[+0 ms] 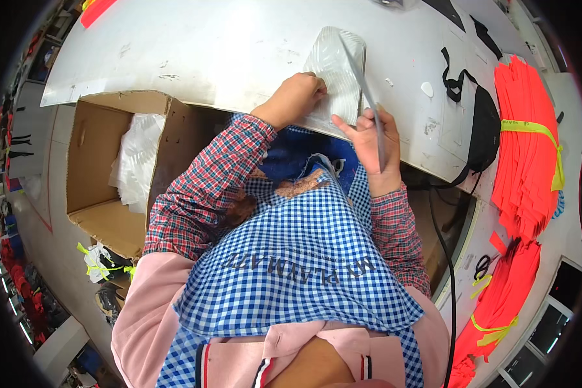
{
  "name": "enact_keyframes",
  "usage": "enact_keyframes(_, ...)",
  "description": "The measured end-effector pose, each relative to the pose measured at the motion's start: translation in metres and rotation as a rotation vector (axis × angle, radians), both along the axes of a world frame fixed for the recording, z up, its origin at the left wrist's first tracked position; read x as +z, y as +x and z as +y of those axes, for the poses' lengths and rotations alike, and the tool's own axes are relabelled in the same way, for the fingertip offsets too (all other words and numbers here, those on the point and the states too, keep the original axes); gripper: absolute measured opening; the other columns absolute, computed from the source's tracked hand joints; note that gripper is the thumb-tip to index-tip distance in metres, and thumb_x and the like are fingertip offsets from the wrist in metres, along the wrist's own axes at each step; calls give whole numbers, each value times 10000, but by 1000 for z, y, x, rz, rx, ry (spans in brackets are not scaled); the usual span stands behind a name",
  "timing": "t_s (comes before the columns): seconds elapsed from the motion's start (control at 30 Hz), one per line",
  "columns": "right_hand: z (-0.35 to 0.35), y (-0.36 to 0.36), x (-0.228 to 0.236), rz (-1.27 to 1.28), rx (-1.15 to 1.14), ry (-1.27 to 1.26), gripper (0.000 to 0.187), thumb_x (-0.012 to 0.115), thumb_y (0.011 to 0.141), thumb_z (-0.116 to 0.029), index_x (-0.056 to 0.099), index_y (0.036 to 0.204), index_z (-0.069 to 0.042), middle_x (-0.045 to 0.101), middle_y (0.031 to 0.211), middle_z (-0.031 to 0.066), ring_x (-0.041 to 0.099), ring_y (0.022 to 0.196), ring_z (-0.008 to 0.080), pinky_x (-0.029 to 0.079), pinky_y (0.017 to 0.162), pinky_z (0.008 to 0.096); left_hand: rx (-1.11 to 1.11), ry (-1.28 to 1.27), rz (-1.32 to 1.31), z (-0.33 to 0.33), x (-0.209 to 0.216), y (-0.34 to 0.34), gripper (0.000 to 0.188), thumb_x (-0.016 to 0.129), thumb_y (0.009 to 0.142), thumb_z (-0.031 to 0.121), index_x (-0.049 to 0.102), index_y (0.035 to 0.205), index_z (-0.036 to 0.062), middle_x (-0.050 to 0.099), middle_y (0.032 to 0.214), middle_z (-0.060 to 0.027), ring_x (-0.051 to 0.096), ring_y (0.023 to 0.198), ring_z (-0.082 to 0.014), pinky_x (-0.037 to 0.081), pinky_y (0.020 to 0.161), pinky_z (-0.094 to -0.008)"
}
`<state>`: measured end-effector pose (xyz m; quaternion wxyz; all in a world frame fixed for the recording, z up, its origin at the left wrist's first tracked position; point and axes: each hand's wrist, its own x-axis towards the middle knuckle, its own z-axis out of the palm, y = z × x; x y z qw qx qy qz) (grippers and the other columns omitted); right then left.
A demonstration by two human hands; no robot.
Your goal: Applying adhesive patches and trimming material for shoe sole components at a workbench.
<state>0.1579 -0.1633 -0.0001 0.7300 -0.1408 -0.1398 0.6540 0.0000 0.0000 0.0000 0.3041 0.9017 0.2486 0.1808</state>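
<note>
A stack of clear, striped plastic sheets [333, 64] lies near the front edge of the white table. My left hand [297, 97] rests at the stack's left side with its fingers curled in; whatever may be between the fingertips is hidden. At the right side of the stack, my right hand [374, 136] grips a thin grey sheet [362, 81], seen almost edge-on. This sheet stands tilted over the stack, its far end reaching the stack's upper part. The thumb of that hand sticks out toward the left, and the sheet partly covers the fingers.
Left of me stands an open cardboard box [116, 213] holding clear plastic sheets [138, 158]. A black strapped item [482, 129] lies on the table [207, 58] at right. Beyond it are tied bundles of orange-red fabric [524, 149]. A black cable [443, 239] hangs by my right arm, near scissors [482, 265].
</note>
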Motion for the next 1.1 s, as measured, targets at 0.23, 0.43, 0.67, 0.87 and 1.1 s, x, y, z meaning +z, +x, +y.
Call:
enact_keyframes(0.23, 7, -26, 11, -176, -164, -299, 172, 558, 1008, -200, 632, 1073, -59, 682, 1101, 50, 618, 1098, 190, 363, 1118, 600, 0, 4, 19, 2, 3, 2, 149, 659, 856, 84, 720, 963, -1, 704, 943, -196, 685, 870, -359, 549, 796, -404)
enact_keyframes(0.43, 4, -21, 7, -299, -370, -378, 263, 590, 990, -294, 619, 1160, -96, 653, 1182, 27, 574, 1151, 172, 350, 1090, 489, -14, -19, -57, 1, 2, -1, 151, 671, 851, 89, 725, 953, -9, 706, 944, -201, 686, 875, -354, 545, 803, -400)
enact_keyframes(0.67, 8, -14, -2, -273, -405, -430, 292, 616, 956, -291, 622, 1156, -78, 648, 1161, 36, 582, 1101, 171, 416, 988, 368, -85, -164, 8, -5, 20, -10, 337, 745, 818, 171, 675, 1071, -39, 672, 973, -195, 656, 901, -359, 539, 817, -384)
enact_keyframes(0.87, 8, -12, -8, -277, -400, -411, 316, 595, 969, -256, 603, 1175, -17, 644, 1187, 69, 596, 1119, 201, 449, 1010, 392, -135, 190, 69, -48, 21, -1, 295, 722, 803, 158, 650, 1051, 16, 653, 980, -145, 660, 930, -358, 558, 787, -431)
enact_keyframes(1.1, 7, -15, -7, -269, -420, -437, 302, 621, 955, -222, 611, 1153, 5, 652, 1157, 96, 612, 1104, 214, 488, 994, 368, 219, -688, -284, 9, 50, -28, 196, 538, 1010, 137, 580, 1106, -28, 703, 993, -141, 741, 782, -250, 587, 620, -302)
